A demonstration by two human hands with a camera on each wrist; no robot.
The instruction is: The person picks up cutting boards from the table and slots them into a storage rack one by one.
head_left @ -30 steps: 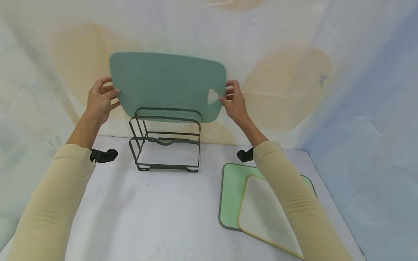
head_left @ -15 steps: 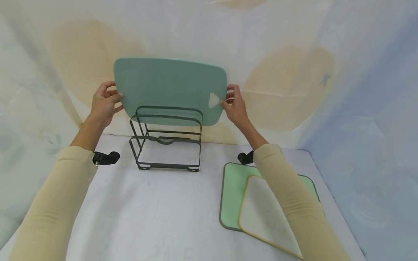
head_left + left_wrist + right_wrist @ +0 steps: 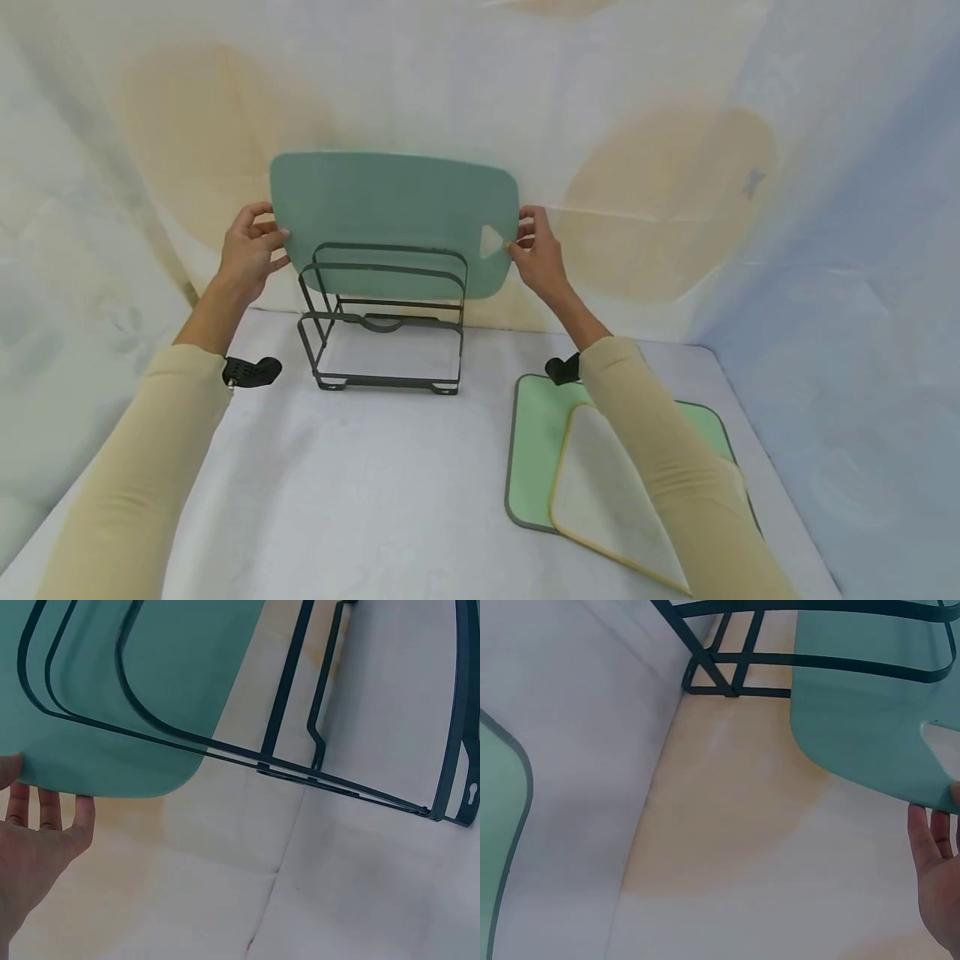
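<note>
Above the dark wire rack [image 3: 386,321], left hand [image 3: 247,254] and right hand [image 3: 536,250] pinch the dark-green plastic cutting board [image 3: 393,221] by its ends; lowering it needs alignment with a slot.

A pale draped cloth backdrop [image 3: 660,100] with soft beige and blue patches rises behind a white cloth-covered table [image 3: 360,492], evenly lit.
</note>
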